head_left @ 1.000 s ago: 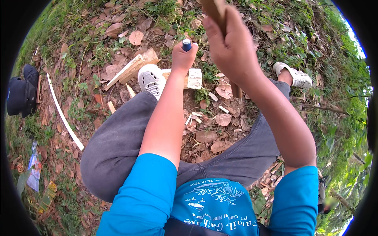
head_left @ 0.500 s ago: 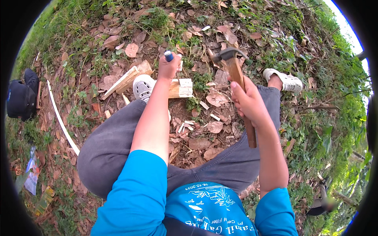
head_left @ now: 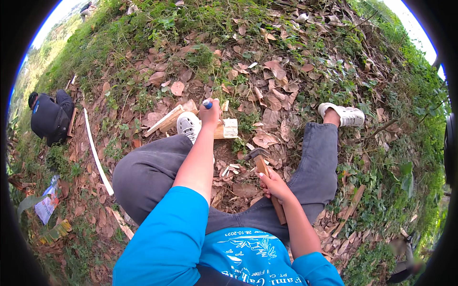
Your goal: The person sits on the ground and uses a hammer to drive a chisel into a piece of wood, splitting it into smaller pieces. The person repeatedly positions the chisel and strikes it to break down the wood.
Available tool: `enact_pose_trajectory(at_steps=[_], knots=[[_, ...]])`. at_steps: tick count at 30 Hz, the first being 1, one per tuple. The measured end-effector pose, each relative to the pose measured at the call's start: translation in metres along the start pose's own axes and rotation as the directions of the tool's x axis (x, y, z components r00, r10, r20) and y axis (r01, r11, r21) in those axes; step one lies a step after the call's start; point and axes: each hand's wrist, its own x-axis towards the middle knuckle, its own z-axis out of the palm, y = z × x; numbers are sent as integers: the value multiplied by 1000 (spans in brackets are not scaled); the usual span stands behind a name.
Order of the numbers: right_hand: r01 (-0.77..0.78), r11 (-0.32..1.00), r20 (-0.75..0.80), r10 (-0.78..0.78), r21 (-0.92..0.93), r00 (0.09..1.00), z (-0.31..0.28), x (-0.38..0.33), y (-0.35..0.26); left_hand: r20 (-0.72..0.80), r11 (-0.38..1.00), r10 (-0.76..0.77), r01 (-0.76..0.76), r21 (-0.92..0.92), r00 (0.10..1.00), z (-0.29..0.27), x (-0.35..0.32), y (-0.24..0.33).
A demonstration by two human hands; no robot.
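Pale, split-faced wood block (head_left: 225, 128) on leaf-strewn ground, just beyond the left white shoe (head_left: 189, 126). Left hand (head_left: 210, 110), grip closed round a blue-capped chisel (head_left: 207, 103) stood upright on the block. Further right, right hand (head_left: 273, 183), grip wrapped round a brown wooden handle; hammer (head_left: 265, 172) with dark metal head low over scattered chips.

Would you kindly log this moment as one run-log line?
left hand: grips blue-capped tool on wood block | right hand: holds hammer low | seated on leaf litter
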Motion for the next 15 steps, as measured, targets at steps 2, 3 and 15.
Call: enact_pose_trajectory(at_steps=[2, 3, 15], knots=[[-15, 1000, 8, 15, -6, 1000, 0, 1, 3, 47, 952, 115, -123, 279, 992, 16, -3, -6], [-16, 1000, 13, 16, 2, 1000, -2, 2, 6, 86, 904, 169, -189, 383, 982, 23, -5, -8], [-67, 998, 37, 66, 13, 997, -8, 16, 12, -18, 931, 266, -252, 266, 964, 26, 23, 34]])
